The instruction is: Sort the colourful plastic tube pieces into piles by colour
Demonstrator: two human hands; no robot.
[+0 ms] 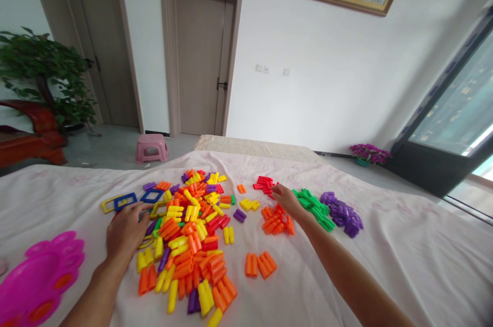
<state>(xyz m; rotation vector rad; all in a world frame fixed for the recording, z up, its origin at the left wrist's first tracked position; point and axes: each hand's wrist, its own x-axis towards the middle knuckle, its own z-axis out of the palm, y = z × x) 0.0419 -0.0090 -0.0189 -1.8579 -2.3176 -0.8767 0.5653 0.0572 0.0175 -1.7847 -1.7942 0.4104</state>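
With the mixed heap of red, orange, yellow, purple and green plastic tube-shaped pieces (192,232) as the clock's centre on the pale floral cloth (404,245), a magenta plastic lobed tray (23,278) lies toward 8 o'clock. Orange joined-tube pieces (261,265) lie apart at 4. At 9, the left hand (129,227) bends over the heap's edge; its fingertips are hidden, so I cannot tell whether its grip is clamped on anything. At 3 lie an orange pile (274,224), then a green pile (314,209) and a purple pile (342,213), farther out. The right hand (287,199) reaches toward 2, between the orange pile and a red pile (262,186); whether its grip holds a piece, I cannot tell. Blue plastic open frames (125,201) lie at 10, just beyond the left hand. Beyond the cloth, a pink plastic stool (152,148) stands at 11.
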